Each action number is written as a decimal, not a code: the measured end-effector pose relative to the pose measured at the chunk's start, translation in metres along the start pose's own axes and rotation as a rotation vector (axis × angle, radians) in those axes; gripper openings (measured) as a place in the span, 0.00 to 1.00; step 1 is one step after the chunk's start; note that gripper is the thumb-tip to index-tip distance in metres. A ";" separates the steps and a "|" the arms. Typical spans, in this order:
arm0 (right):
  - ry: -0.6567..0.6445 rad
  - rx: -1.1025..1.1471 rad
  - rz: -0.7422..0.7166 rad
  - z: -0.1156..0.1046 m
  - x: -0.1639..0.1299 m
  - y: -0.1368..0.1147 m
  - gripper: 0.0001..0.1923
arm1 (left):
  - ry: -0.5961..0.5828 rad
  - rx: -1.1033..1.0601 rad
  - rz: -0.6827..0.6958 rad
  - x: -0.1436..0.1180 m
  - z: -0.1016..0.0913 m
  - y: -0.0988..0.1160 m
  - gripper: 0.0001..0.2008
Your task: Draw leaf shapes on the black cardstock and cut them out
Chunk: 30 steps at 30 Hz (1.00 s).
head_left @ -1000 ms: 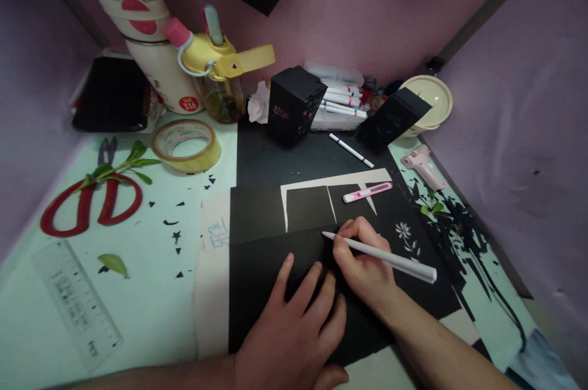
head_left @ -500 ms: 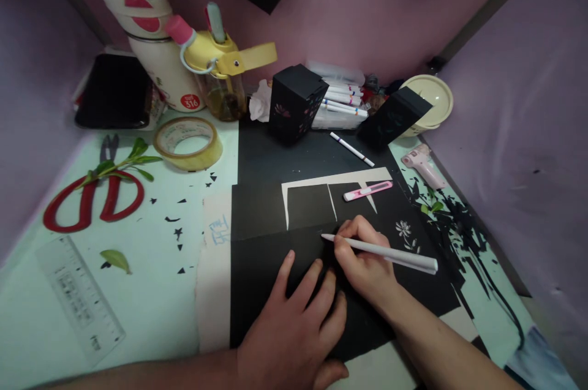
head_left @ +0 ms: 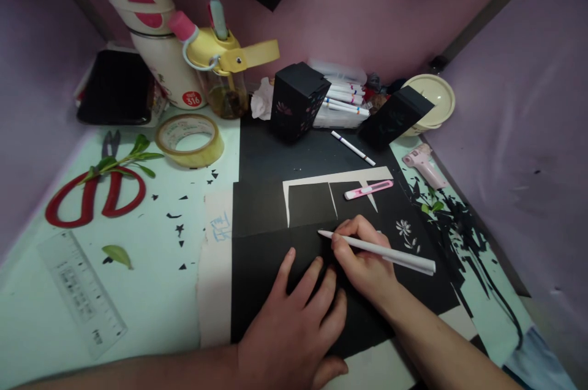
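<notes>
My right hand grips a white pen, its tip touching a sheet of black paper near the sheet's upper edge. Flat on that sheet, fingers spread, lies my left hand, just left of the right hand. A small white flower drawing shows on the black paper to the right of the pen. Beyond the pen tip lies a pink utility knife on cut black paper with white strips showing.
Red scissors with a leafy sprig, a tape roll and a clear ruler lie at left. Two bottles, black paper boxes, markers, a bowl and a pink glue gun stand at the back and right.
The pen tip has crept slightly left and up along the black sheet's edge. My left hand stays pressed on the paper.
</notes>
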State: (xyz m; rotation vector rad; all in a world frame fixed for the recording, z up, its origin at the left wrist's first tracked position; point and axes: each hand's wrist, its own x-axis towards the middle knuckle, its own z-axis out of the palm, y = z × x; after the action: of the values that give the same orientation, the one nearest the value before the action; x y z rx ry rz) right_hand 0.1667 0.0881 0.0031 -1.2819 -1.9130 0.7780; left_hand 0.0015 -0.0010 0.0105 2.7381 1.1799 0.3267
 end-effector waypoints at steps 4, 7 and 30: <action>-0.011 -0.005 0.022 0.000 0.000 0.000 0.07 | -0.002 -0.008 -0.003 0.000 0.001 0.000 0.33; -0.020 0.014 0.031 0.000 0.001 -0.001 0.07 | -0.009 -0.013 0.003 0.000 0.001 0.000 0.33; 0.325 0.173 -0.248 -0.006 -0.001 -0.007 0.11 | -0.003 0.028 0.007 0.000 0.001 0.000 0.32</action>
State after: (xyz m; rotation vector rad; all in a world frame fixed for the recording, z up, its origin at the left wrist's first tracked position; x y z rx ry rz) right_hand 0.1678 0.0849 0.0119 -0.9758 -1.6625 0.5556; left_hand 0.0013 -0.0012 0.0095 2.7655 1.1835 0.3087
